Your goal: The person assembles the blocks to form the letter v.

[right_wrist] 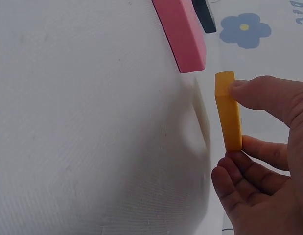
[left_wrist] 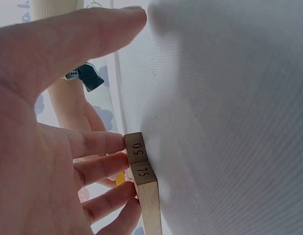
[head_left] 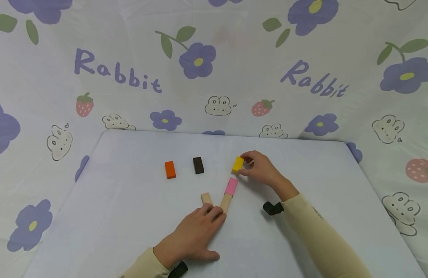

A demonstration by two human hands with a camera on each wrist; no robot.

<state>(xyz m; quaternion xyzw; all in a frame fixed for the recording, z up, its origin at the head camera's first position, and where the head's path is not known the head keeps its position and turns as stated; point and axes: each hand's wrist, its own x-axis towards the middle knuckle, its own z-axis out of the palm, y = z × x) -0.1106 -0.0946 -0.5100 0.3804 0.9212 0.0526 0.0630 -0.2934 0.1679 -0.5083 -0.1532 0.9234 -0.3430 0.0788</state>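
My right hand (head_left: 263,168) pinches a yellow block (head_left: 238,165) between thumb and fingers at its two ends. The right wrist view shows this yellow block (right_wrist: 228,111) over the white cloth. Just nearer in the head view lies a pink block (head_left: 231,186), its end meeting a plain wooden block (head_left: 226,202). A second wooden block (head_left: 206,198) slants beside it, forming a V. My left hand (head_left: 196,234) lies over the V's near end, its fairly straight fingertips touching the blocks. Numbers mark the ends of these wooden blocks (left_wrist: 142,172) in the left wrist view. The left thumb stands apart.
An orange block (head_left: 170,170) and a black block (head_left: 198,165) lie farther back, left of the yellow one. White cloth covers the table (head_left: 130,200). Behind its back edge hangs a patterned curtain (head_left: 235,77). Both wrists carry small black devices (head_left: 272,208).
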